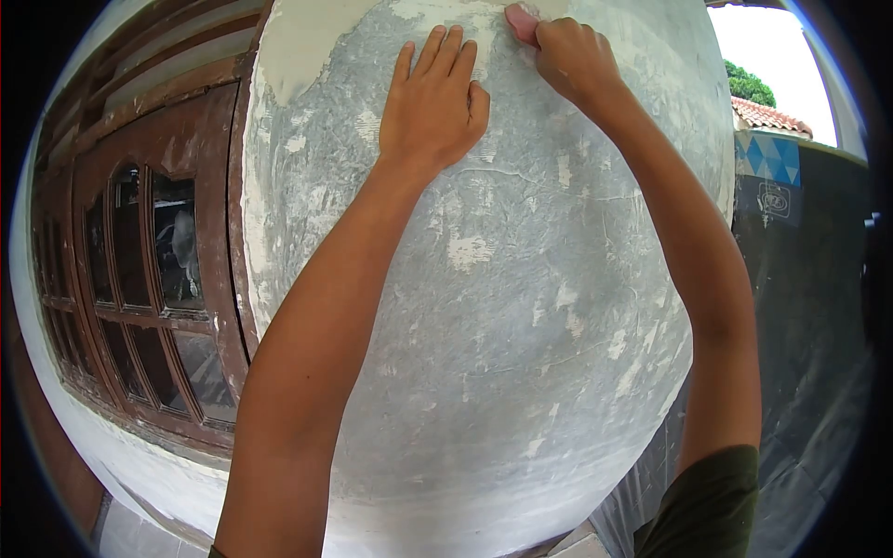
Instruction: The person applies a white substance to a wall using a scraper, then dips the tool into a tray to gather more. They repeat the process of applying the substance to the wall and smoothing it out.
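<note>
Being gripped by the curled right hand [577, 61] high at the wall [502, 307], a pink object [522, 24] is partly hidden; its kind cannot be made out. The left hand [433, 104] is laid open on the wall's rough, patchy grey surface, cut off above. Brown window frames [216, 232] are seen leftward, a creased dark sheet [805, 307] rightward.

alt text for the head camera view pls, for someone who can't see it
Two bare hands at a patchy grey wall: the left hand lies against it with fingers up, the right hand grips a pink object. A brown wooden window stands at left.
</note>
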A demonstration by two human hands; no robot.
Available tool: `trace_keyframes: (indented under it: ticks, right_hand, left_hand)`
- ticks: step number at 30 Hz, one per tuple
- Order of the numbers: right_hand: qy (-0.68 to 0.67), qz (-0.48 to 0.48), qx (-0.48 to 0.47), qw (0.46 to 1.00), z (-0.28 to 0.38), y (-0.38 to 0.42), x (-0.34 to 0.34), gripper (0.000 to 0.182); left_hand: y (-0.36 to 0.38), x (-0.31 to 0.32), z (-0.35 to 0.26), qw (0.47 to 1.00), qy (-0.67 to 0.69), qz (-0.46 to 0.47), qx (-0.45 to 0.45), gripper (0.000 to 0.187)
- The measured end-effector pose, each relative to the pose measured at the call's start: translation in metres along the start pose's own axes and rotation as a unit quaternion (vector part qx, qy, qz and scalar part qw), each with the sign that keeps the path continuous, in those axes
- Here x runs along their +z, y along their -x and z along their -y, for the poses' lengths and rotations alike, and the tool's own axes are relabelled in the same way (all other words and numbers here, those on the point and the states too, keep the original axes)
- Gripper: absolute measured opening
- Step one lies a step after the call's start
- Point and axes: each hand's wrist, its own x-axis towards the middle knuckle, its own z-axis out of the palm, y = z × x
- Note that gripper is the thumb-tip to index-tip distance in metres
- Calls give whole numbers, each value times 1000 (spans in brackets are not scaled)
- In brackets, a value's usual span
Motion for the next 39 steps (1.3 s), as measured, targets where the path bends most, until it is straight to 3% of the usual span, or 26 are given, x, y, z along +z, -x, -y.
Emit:
trace_keyframes:
  ticks: [1, 3, 4, 6, 7, 11, 14, 18, 19, 20, 22, 26, 28, 30, 32, 35, 36, 39]
  right_hand:
    - [1, -2, -2, 1000, 9, 5, -9, 14]
    - [-103, -111, -38, 988, 16, 13, -25, 15]
    - [-103, -108, -35, 988, 8, 6, -24, 15]
    - [-115, -116, 57, 985, -16, -24, -13, 34]
    - [-116, -117, 57, 985, -27, -32, -5, 34]
    - [-46, -102, 45, 993, -37, -28, 16, 21]
    - [-16, -43, -13, 999, 6, 8, 3, 15]
    - [-96, -125, -1, 988, 28, 10, -25, 13]
    - [-179, -138, 9, 974, 27, 3, -39, 13]
    - [-151, -34, 104, 982, 4, -27, -17, 25]
    - [-101, -129, 81, 983, -8, -38, -9, 24]
    - [-53, -90, 18, 994, -10, -33, 1, 24]
    - [-119, -41, -4, 992, 13, -11, -11, 24]
    - [-70, -49, -18, 996, 29, 5, -20, 13]
    - [-98, -63, -8, 993, 29, 0, -30, 13]
    - [-149, -88, 112, 979, 10, -36, -25, 39]
    - [-150, -89, 110, 978, 3, -45, -18, 39]
    - [-27, -90, 31, 995, -12, -54, 5, 24]
  left_hand:
    - [0, 0, 0, 1000, -4, 1, 0, 46]
    - [-1, 1, -1, 1000, -4, 5, 2, 46]
    - [-1, 0, 0, 1000, -9, 15, -4, 48]
    - [0, -1, -1, 1000, -16, 25, -10, 50]
    - [0, -1, -1, 999, -17, 29, -12, 50]
    - [0, -3, -1, 999, -16, 36, -14, 50]
    - [-1, -4, -2, 999, -14, 44, -17, 51]
    - [0, -2, -3, 999, -22, 41, -16, 50]
    - [0, -2, -3, 999, -18, 37, -16, 50]
    - [0, -2, -2, 999, -15, 32, -17, 50]
    - [0, -2, -1, 999, -13, 31, -19, 50]
    - [0, -2, -1, 999, -5, 30, -16, 50]
    - [1, -3, -1, 999, -4, 29, -14, 49]
    - [-1, -3, 0, 1000, -5, 21, -12, 49]
    - [-1, -1, -2, 1000, -10, 18, -14, 48]
    - [0, -2, -2, 1000, -1, 18, -19, 48]
    - [0, -2, -1, 1000, -3, 18, -20, 48]
    - [0, -1, -1, 1000, 2, 16, -15, 48]
